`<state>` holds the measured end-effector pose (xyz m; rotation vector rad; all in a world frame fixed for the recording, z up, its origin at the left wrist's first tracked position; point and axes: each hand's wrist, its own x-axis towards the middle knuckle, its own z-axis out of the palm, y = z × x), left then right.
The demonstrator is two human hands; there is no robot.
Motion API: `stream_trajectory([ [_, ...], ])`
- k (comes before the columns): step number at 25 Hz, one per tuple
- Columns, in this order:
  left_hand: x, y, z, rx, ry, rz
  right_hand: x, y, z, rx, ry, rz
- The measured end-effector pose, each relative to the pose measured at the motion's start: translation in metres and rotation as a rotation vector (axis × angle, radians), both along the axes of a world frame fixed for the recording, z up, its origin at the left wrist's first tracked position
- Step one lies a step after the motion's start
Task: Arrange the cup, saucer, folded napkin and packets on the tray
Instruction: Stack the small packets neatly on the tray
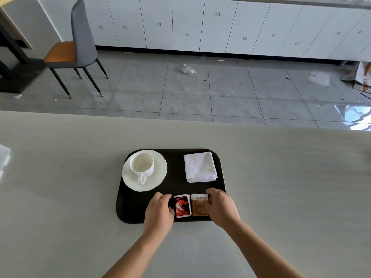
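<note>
A black tray [138,207] lies on the table in front of me. At its back left, a white cup [143,164] stands on a white saucer [158,173], handle towards me. A folded white napkin [199,167] lies at the tray's back right. Two packets lie side by side at the tray's front edge: a red packet [182,205] and a brown packet [199,205]. My left hand [158,212] holds the red packet's left edge with curled finger and thumb. My right hand [221,207] holds the brown packet's right edge with curled fingers.
The pale table [60,187] spreads wide on both sides of the tray. A white object [4,157] sits at the table's far left edge. Beyond the table are a tiled floor with litter, a grey chair [78,47] and white cabinets [200,23].
</note>
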<state>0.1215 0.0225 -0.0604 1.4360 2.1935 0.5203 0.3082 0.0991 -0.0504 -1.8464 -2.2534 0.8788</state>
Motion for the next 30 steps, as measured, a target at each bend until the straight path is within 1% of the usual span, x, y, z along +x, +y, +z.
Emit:
stream_trajectory([
  [4, -0.004, -0.001, 0.000, -0.014, 0.031, -0.049, 0.006, 0.002, -0.001, -0.014, 0.019, -0.069],
  [9, -0.003, -0.002, 0.000, -0.009, 0.036, -0.069, 0.000, 0.003, -0.004, -0.009, 0.046, -0.021],
  [13, -0.001, -0.002, 0.000, -0.012, 0.030, -0.060, 0.005, 0.005, -0.004, -0.010, 0.052, -0.050],
  [19, 0.002, -0.001, 0.000, -0.002, 0.019, -0.057, -0.003, 0.002, -0.007, -0.003, 0.044, -0.028],
  [30, 0.004, 0.002, 0.000, -0.002, 0.010, -0.062, -0.005, 0.005, -0.013, 0.022, 0.031, -0.054],
])
